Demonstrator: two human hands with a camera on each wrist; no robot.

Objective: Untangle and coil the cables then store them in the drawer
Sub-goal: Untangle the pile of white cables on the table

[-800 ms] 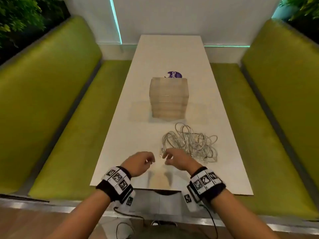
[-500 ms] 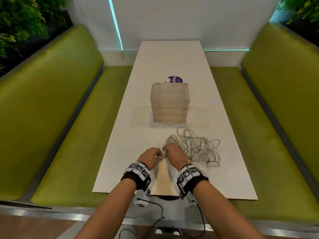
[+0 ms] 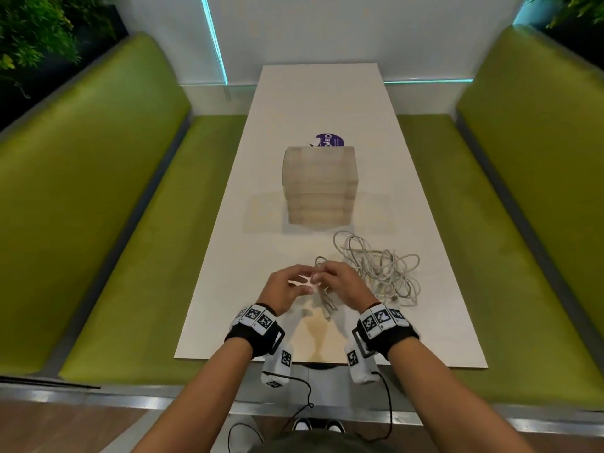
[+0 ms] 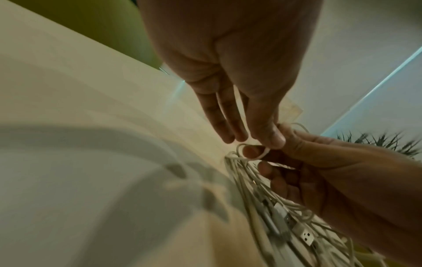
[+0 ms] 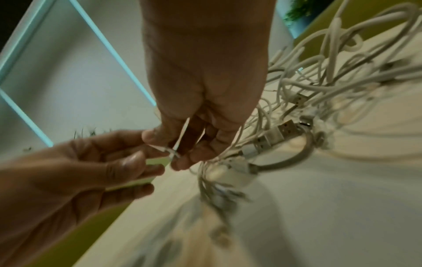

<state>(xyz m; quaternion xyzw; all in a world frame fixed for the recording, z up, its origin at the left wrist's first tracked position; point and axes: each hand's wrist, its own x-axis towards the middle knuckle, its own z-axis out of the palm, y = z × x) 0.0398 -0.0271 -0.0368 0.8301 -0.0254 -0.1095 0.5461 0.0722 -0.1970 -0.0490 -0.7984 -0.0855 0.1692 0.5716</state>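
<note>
Over the near end of the table (image 3: 228,289), the right hand (image 3: 340,284) curls round a bunch of cables (image 3: 379,266) lifted from the tangle; the left hand (image 3: 284,289) pinches one thin strand, other fingers straight

Both hands met over the near tabletop (image 3: 228,289), the left hand (image 3: 285,291) and right hand (image 3: 343,286) pinching a strand of the tangled white cables (image 3: 379,266); the translucent drawer unit (image 3: 319,184) stood beyond.
</note>
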